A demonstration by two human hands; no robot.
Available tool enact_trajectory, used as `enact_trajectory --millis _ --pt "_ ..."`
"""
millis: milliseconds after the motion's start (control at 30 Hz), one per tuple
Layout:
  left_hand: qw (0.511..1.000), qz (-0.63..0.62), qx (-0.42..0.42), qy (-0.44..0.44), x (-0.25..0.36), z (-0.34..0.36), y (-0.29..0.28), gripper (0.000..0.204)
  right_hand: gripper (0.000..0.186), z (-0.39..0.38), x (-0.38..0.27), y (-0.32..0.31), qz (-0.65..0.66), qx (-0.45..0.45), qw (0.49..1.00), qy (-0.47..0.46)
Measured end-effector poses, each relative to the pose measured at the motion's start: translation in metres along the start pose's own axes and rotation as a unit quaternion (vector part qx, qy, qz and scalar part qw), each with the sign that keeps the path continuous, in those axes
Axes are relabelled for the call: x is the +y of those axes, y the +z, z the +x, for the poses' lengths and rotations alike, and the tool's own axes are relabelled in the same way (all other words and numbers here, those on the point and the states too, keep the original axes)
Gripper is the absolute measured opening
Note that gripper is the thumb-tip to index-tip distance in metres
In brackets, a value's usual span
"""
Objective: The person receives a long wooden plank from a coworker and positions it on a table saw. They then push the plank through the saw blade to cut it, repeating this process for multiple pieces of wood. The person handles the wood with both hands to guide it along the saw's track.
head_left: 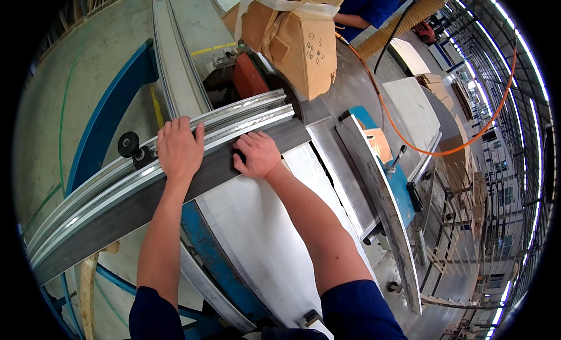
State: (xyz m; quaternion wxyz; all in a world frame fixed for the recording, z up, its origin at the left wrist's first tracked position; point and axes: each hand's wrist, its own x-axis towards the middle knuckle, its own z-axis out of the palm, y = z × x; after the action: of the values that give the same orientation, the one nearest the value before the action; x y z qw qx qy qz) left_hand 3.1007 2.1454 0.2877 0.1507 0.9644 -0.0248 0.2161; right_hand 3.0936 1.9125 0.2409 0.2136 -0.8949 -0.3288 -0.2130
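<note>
My left hand grips a silver aluminium rail that runs diagonally across the saw bench, its fingers over the top of the profile. My right hand has its fingers curled on the dark grey strip along the near side of the rail, thumb bent down at that strip; what lies under the fingers is hidden. A black knob on a fitting sits left of my left hand. A pale metal table surface lies below the strip, and a red machine housing stands behind the rail.
A curved blue beam and a long track are at the upper left. Cardboard and a co-worker in blue are at the back. An orange hose hangs on the right, above a tilted plate.
</note>
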Motion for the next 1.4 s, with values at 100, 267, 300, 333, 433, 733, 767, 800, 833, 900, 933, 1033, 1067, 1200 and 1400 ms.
enact_trajectory --millis 100,267,300,333,433,733,767,800,833,900,933,1033,1067,1200,1400 --pt "1.000 -0.004 0.007 0.015 0.008 -0.020 -0.009 0.032 0.018 -0.017 -0.010 -0.010 -0.004 -0.003 1.000 0.001" --pt "0.938 -0.340 0.071 -0.007 0.030 -0.093 -0.049 0.028 0.019 -0.051 -0.022 -0.028 -0.016 -0.013 1.000 0.010" --pt "0.928 -0.366 0.066 0.009 0.032 -0.124 -0.069 0.022 0.020 -0.058 -0.023 -0.032 -0.013 -0.005 1.000 0.007" --pt "0.906 -0.423 0.022 -0.031 0.021 -0.165 -0.083 0.015 0.020 -0.062 -0.028 -0.034 -0.010 -0.004 1.000 0.004" --pt "0.781 -0.481 -0.087 -0.390 -0.040 -0.303 -0.112 0.030 0.019 -0.065 -0.039 -0.035 0.006 0.003 1.000 -0.014" --pt "0.426 -0.680 0.214 -0.558 -0.210 -0.320 -0.118 0.069 0.017 -0.097 -0.051 -0.051 -0.007 -0.009 1.000 -0.015" --pt "0.430 -0.673 0.232 -0.556 -0.213 -0.324 -0.113 0.070 0.017 -0.095 -0.057 -0.050 0.013 -0.009 1.000 -0.021" --pt "0.434 -0.665 0.252 -0.553 -0.216 -0.328 -0.107 0.070 0.017 -0.090 -0.066 -0.048 0.034 -0.008 0.999 -0.029" --pt "0.438 -0.658 0.272 -0.549 -0.220 -0.331 -0.102 0.071 0.017 -0.086 -0.077 -0.045 0.045 -0.013 0.998 -0.028" --pt "0.429 -0.668 0.248 -0.555 -0.207 -0.326 -0.088 0.068 0.018 -0.086 -0.091 -0.035 0.048 -0.014 0.999 -0.018" --pt "0.424 -0.672 0.236 -0.559 -0.199 -0.323 -0.084 0.067 0.018 -0.086 -0.096 -0.032 0.051 -0.015 0.999 -0.014" --pt "0.388 -0.697 0.192 -0.571 -0.164 -0.310 -0.079 0.061 0.019 -0.082 -0.100 -0.031 0.035 -0.015 0.999 -0.018" --pt "0.373 -0.701 0.179 -0.581 -0.160 -0.308 -0.079 0.057 0.019 -0.081 -0.101 -0.030 0.035 -0.013 0.999 -0.018" --pt "0.350 -0.697 0.135 -0.612 -0.148 -0.305 -0.075 0.048 0.018 -0.080 -0.095 -0.030 0.026 -0.011 0.999 -0.017" --pt "0.375 -0.684 0.095 -0.618 -0.128 -0.300 -0.075 0.059 0.019 -0.081 -0.092 -0.034 0.020 -0.013 1.000 -0.015"
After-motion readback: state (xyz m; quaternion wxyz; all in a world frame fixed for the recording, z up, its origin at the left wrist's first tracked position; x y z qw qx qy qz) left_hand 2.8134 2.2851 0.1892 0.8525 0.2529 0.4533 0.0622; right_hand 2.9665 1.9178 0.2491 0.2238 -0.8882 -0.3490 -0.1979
